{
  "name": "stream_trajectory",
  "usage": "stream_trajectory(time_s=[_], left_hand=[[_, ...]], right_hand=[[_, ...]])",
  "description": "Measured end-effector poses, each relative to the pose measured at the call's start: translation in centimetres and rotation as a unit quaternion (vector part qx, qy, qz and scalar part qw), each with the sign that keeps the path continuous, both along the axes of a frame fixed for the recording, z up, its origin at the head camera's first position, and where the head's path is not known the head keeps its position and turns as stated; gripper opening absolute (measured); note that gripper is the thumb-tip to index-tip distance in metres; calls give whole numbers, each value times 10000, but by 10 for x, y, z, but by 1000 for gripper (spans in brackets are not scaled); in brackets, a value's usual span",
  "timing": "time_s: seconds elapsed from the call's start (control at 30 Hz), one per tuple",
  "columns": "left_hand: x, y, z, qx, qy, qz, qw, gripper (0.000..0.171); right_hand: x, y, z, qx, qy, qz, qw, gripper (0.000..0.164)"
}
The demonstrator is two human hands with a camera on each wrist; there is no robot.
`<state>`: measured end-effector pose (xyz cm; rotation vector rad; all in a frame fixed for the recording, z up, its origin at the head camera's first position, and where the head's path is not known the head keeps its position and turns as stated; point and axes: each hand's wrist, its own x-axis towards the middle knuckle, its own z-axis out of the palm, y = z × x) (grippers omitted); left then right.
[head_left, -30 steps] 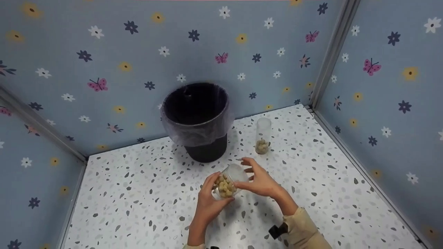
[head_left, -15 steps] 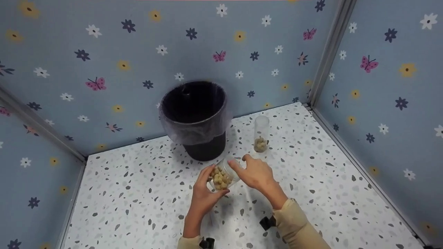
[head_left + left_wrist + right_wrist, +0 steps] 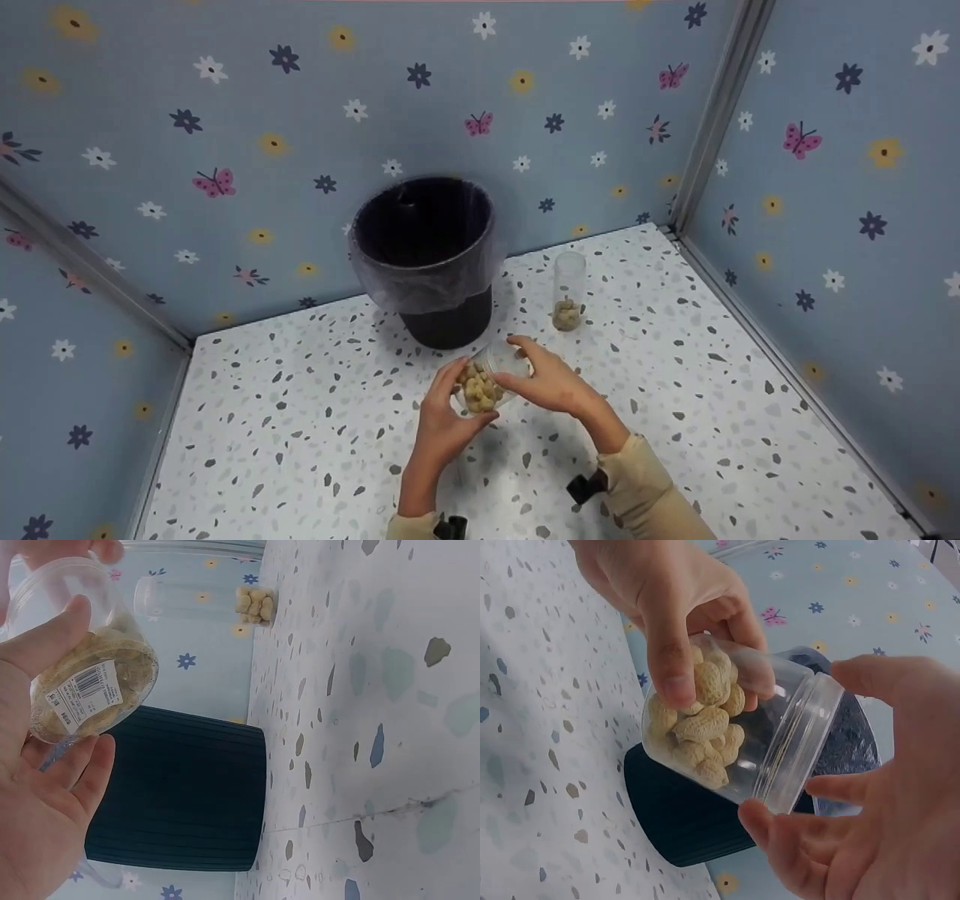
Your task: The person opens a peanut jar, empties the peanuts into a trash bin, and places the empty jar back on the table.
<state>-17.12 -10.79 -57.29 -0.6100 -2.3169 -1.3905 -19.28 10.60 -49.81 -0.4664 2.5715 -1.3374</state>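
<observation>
The left hand (image 3: 444, 420) curls its fingers round a tilted clear plastic jar (image 3: 751, 729) of tan peanuts (image 3: 703, 724); the right hand (image 3: 553, 381) clasps its transparent round lid (image 3: 801, 746) between thumb and fingertips, above the white speckled table (image 3: 300, 420). Probably this is the opening step; turning the lid needs a steady left grip.

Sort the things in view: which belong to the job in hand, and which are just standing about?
Part of the job:
Left hand, gripping the tilted jar
Peanuts inside it
Right hand, holding the lid

Seemingly just standing about:
Black bin with plastic liner
Tall clear container, part-filled; perhaps wanted later
</observation>
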Motion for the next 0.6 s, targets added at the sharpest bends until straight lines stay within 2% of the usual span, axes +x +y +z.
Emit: stream_trajectory(time_s=[0.07,0.13,0.23,0.3,0.4,0.5,0.6], left_hand=[[1,1,-1,17,-11,-3,10000,92],[2,2,-3,11,-10,13,10000,92],[5,4,-5,14,-60,51,10000,93],[6,5,-7,15,-92,76,9999,93],[6,5,-7,33,-164,92,9998,93],[4,6,-5,35,-155,62,9999,93],[2,7,-4,-8,-65,61,10000,93]], right_hand=[[1,4,-3,-318,-104,216,9992,83],[3,7,-5,-598,-243,189,9977,89],[6,7,-5,-629,-7,-466,9969,85],[7,4,-4,-374,389,-1135,9921,73],[5,-1,-1,368,986,-1925,9756,59],[1,-5,4,1056,1134,-2168,9638,57],[-2,-9,9,1587,867,-2021,9625,72]])
